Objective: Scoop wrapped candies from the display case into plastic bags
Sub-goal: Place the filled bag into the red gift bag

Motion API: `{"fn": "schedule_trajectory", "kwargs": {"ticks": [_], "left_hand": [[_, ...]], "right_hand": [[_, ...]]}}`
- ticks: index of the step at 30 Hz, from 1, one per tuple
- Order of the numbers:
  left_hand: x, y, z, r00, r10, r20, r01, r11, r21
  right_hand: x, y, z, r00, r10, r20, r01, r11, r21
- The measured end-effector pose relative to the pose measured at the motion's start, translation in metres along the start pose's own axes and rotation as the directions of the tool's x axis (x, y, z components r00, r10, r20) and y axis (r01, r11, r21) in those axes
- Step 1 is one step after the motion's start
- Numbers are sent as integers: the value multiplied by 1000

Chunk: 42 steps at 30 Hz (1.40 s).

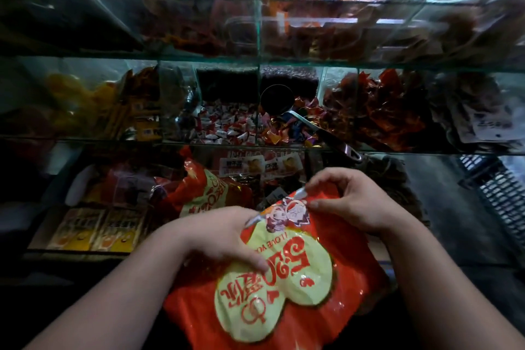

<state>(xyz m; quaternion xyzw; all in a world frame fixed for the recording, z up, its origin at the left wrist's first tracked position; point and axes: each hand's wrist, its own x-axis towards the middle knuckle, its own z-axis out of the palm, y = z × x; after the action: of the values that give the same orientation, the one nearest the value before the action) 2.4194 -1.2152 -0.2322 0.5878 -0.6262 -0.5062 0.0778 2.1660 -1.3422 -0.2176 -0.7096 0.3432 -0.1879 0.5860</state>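
Ahead, scoop point(305, 121) among wrapped candies point(279, 133) in display case point(258, 61).

The bag point(284, 278) lies before the display case point(113, 140); the scoop point(277, 101) rests on candies point(287, 129) inside. A basket point(500, 187) stands right.

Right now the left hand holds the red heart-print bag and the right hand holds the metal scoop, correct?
Not quite. In the head view the left hand holds the red bag, but the right hand pinches the bag's top edge too. The scoop lies unheld among the candies in the display case.
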Motion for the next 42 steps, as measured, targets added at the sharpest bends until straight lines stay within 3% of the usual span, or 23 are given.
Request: {"fn": "schedule_trajectory", "kwargs": {"ticks": [2,4,7,9,11,12,14,16,20,22,25,28,31,32,33,35,37,39,42], "left_hand": [[4,2,-1,996,4,-87,-9,998,-56],[2,-9,-2,983,-34,-179,-15,964,-267],[-9,-26,10,964,-78,-256,-85,817,-570],[-10,-29,26,928,-104,-358,-196,681,-705],[-8,-26,40,891,-145,-429,-296,529,-795],[-7,-24,46,888,-160,-431,-316,467,-826],[-6,-22,54,903,-176,-393,-298,405,-865],[-5,-25,57,915,-184,-360,-262,407,-875],[-11,-36,51,962,-52,-269,-187,591,-785],[-15,-42,48,971,44,-235,-215,591,-777],[-18,-43,47,955,-11,-296,-252,495,-832],[-20,-41,43,967,-62,-246,-189,469,-863],[-22,-41,35,987,-15,-161,-157,140,-978],[-22,-38,34,986,-11,-168,-166,119,-979],[-22,-35,33,978,-40,-203,-190,214,-958],[-22,-27,34,957,-58,-285,-220,499,-839],[-20,-24,35,933,-61,-355,-222,678,-701],[-18,-24,33,882,-69,-467,-269,739,-617],[-12,-25,34,764,-90,-639,-440,652,-618]], "right_hand": [[5,-5,-2,1000,7,14,-6,998,-67],[1,-8,-11,997,73,-35,-77,987,-139],[-14,0,-9,979,157,-133,-175,975,-134],[-21,15,11,951,225,-213,-201,971,129],[-29,31,38,939,316,-135,-235,877,419],[-35,36,48,943,326,-61,-263,846,463],[-46,41,61,944,328,39,-308,833,459],[-52,46,57,946,320,50,-302,816,493],[-53,47,40,961,264,79,-267,827,494],[-53,49,34,968,244,56,-239,831,502],[-53,50,32,974,223,37,-204,794,572],[-45,52,28,955,292,-45,-236,846,477],[-40,45,20,944,327,-45,-274,852,446],[-38,42,20,950,310,-48,-258,858,445],[-37,38,22,957,286,-53,-234,866,443],[-35,32,28,954,297,-28,-237,811,535],[-35,29,28,967,253,25,-224,803,551],[-34,31,24,986,167,12,-160,916,368],[-33,33,29,986,168,2,-166,967,194]]}}
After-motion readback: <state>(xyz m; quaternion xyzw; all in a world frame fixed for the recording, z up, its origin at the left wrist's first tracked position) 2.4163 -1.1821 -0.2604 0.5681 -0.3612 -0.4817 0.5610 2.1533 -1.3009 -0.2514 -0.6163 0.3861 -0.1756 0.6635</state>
